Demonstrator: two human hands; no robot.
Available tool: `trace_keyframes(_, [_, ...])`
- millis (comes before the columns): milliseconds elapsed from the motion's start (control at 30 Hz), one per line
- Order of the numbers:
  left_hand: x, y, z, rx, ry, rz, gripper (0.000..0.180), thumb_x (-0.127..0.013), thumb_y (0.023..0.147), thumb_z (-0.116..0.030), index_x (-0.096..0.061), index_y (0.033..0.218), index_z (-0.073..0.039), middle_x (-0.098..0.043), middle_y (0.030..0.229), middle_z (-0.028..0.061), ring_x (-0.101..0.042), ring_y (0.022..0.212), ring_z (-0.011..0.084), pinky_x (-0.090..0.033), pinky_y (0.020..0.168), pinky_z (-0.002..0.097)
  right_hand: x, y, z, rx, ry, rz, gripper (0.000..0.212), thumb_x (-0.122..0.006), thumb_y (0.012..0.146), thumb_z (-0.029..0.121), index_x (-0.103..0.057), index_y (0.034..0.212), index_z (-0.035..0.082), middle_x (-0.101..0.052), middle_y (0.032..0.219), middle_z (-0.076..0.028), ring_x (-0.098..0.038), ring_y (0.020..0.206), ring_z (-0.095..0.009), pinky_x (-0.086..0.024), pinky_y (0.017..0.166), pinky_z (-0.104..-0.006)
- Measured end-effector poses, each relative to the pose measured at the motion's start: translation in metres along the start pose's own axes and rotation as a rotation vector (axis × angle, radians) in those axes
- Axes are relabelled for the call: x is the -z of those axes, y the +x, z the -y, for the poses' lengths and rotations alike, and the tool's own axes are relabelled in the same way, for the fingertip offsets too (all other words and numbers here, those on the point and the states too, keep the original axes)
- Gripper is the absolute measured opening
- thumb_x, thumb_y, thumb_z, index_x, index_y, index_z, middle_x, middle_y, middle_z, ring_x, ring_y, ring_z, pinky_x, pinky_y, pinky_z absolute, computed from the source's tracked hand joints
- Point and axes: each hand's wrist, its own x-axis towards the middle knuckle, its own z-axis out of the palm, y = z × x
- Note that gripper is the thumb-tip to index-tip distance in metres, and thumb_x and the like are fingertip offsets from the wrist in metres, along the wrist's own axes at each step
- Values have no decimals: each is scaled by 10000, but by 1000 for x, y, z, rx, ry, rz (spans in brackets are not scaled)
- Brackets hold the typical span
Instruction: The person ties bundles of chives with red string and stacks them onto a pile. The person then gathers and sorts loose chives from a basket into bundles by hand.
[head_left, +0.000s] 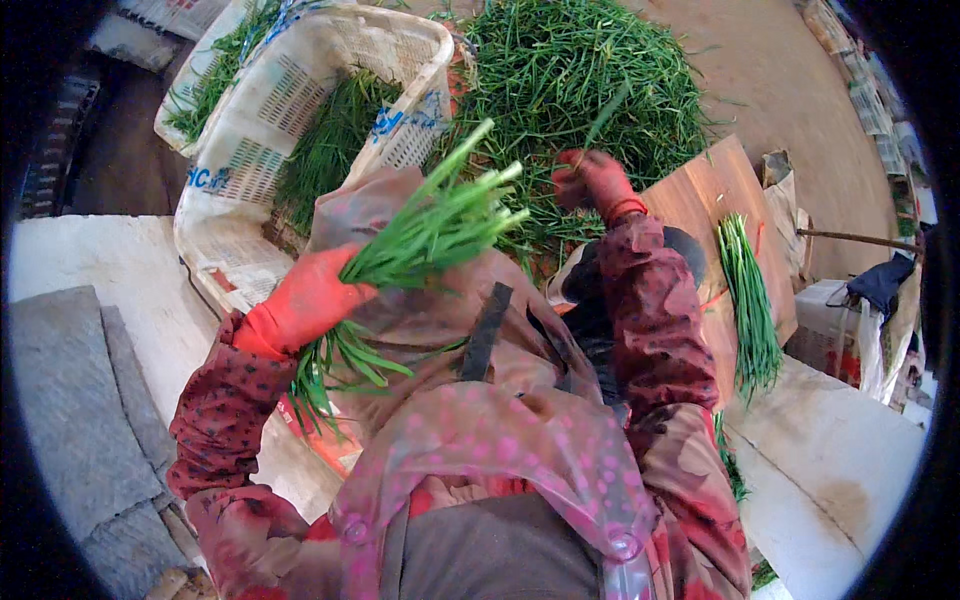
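Note:
A loose bunch of green chives [430, 230] is gripped in my left hand [315, 300], which wears a red-orange rubber glove. Its pale stem ends point up and right, while the leaf tips droop below the fist over my lap. My right hand [597, 183], gloved in red too, hovers at the near edge of a big chive heap [590, 80]. Its fingers are curled and slightly blurred, with one chive leaf [608, 115] sticking up from them. A neat chive bundle [750, 305] lies on a brown board [700, 190] to my right.
At the left front stands a white plastic basket [235, 165] with chives inside, and another white basket [180, 110] behind it. Pale boards [810, 450] flank me on both sides. Farther right are a carton [825, 310], a thin stick [860, 238] and a dark cloth [882, 280].

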Motion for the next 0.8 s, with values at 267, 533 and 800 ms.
trace_keyframes(267, [-19, -8, -53, 50, 882, -396, 686, -605, 789, -148, -347, 1424, -179, -622, 852, 169, -626, 718, 393, -502, 661, 457, -132, -72, -14, -361, 462, 611, 517, -537, 911, 441, -518, 1264, 64, -623, 1153, -141, -652, 938, -284, -546, 750, -434])
trace_keyframes(533, [-80, -62, -14, 36, 478, 6, 819, -736, 728, -279, -339, 1428, -124, -623, 999, 203, -633, 843, 380, -517, 726, 432, -169, -42, -48, -185, 1647, 949, 609, -361, 967, 459, -308, 1439, 78, -407, 1424, -158, -414, 1295, -308, -354, 1061, -535])
trace_keyframes(800, [-50, 29, 8, -206, -578, -363, 681, -767, 744, -182, -455, 1323, -3, -628, 1096, 98, -610, 1000, 229, -482, 879, 356, -154, -57, -5, -104, 1468, 1113, 697, -405, 937, 511, -274, 1446, 53, -437, 1395, -174, -482, 1231, -330, -391, 1047, -491])
